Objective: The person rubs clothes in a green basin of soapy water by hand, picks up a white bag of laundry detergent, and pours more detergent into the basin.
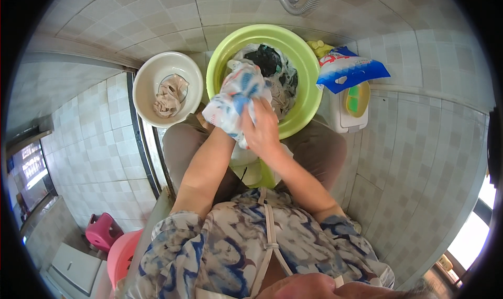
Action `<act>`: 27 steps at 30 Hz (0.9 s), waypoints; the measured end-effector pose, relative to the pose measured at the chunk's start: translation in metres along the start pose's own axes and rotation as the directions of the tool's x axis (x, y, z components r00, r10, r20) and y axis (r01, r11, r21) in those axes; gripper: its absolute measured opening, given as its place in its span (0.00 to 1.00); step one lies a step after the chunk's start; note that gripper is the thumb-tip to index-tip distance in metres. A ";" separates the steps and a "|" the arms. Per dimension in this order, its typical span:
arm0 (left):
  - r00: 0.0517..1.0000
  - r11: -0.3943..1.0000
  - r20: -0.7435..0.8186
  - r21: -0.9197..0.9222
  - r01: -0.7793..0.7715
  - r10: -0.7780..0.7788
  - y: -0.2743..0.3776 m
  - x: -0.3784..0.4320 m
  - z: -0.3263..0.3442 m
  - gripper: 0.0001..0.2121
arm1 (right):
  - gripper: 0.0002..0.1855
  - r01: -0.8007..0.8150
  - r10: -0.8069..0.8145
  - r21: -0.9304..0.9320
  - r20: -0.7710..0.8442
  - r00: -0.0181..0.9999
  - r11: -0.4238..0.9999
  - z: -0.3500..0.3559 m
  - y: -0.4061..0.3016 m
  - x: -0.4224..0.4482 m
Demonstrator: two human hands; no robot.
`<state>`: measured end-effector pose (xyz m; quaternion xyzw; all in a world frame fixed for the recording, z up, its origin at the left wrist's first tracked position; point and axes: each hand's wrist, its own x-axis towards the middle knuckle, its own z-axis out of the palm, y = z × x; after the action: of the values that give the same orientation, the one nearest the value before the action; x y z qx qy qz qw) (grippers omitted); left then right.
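A wet white cloth with a blue and red print (241, 87) is bunched over the near left part of a green plastic basin (308, 98). My right hand (261, 126) grips its near right side, slightly blurred. The fabric covers my left hand; only the wrist and forearm show below it, so its fingers cannot be made out. Behind the cloth, dark laundry (269, 61) and greyish-beige laundry (281, 98) lie in sudsy water. To the left, a white basin (139, 87) holds a crumpled beige garment (171, 96).
Right of the green basin, a blue and white detergent bag (349, 69) lies beside a yellow soap dish (366, 102) with green soap on a white container (347, 122). A flexible metal hose (302, 10) hangs at the back wall. Pink stool (101, 232) at lower left.
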<state>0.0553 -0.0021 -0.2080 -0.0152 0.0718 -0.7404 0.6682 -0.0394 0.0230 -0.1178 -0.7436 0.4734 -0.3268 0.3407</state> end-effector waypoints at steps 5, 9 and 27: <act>0.940 0.994 -0.334 0.056 0.090 -0.067 -0.007 0.006 0.013 0.16 | 0.14 -0.269 0.244 -0.324 -0.115 0.963 0.907 0.014 0.101 0.101; 0.819 0.959 -0.568 0.271 0.084 0.088 -0.009 0.017 0.009 0.15 | 0.19 -0.207 0.208 0.028 -0.040 0.977 0.978 0.024 0.165 0.073; 0.911 0.881 -0.411 0.434 0.187 0.010 0.004 0.014 0.028 0.28 | 0.22 -0.546 0.406 0.838 0.499 0.766 0.002 -0.039 0.126 0.087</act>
<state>0.0611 -0.0186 -0.1823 0.2939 0.0274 -0.7533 0.5877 -0.1022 -0.1051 -0.1844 -0.1719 0.3626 -0.3675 0.8390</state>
